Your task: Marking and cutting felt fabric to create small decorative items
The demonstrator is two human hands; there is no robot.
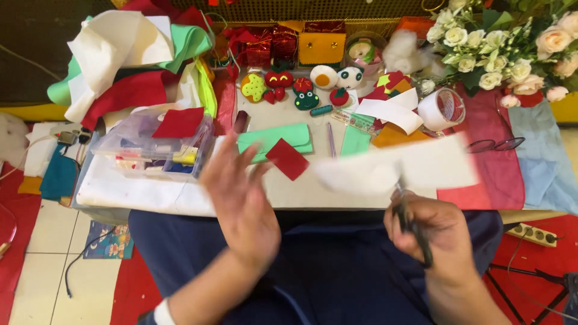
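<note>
I see right hand (435, 236) clenched on dark scissors (409, 219), blades at blurred white felt piece (394, 168) over surface's near edge. Left hand (241, 201) released, fingers spread — better it steadies felt; short snips.

felt toys (304, 87), clear box (150, 144), white roses (481, 48), tape roll (442, 108).
</note>
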